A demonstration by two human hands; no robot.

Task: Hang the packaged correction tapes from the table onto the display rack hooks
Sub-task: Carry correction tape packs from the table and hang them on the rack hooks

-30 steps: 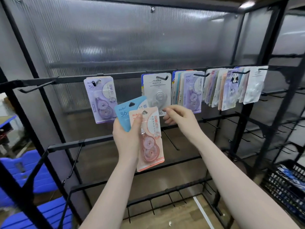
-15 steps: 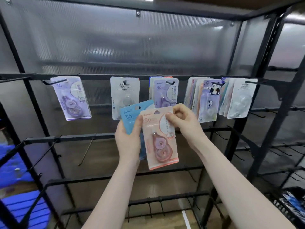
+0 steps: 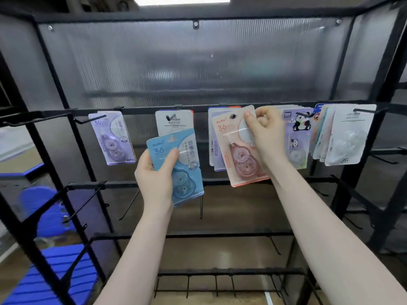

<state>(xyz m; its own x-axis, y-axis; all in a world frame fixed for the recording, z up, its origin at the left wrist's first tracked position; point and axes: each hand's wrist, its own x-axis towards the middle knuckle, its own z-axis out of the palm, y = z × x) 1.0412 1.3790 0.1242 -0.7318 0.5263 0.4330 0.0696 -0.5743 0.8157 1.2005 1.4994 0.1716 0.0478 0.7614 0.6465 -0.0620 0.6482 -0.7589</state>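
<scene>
**One pack at the hook, one more waiting in the hand**

The task is well advanced but not finished. On the upper bar of the rack (image 3: 141, 110) several packs already hang: a purple pack (image 3: 111, 137) at the left, a white pack (image 3: 174, 122) beside it, a small bundle behind the right hand, then a panda pack (image 3: 297, 137) and a clear pack (image 3: 349, 137) at the right.

The right hand (image 3: 265, 133) pinches the top of the pink pack (image 3: 239, 150) with thumb and curled fingers. The hole of this pack is at the height of the upper bar, in front of the bundle that hangs there. Its dark hole shows no hook clearly through it, so I cannot tell if it is already on; I judge that it is being placed now.

The left hand (image 3: 154, 172) grasps the blue pack (image 3: 176, 164) with the thumb on its front, lower than the bar and away from any hook. This one is still to hang.

The lower hooks (image 3: 130, 204) of the rack carry nothing. The worktop is not in view, so I cannot say how many packs remain there. From what is visible, at least two packs are left: the pink one to finish and the blue one after it.
</scene>
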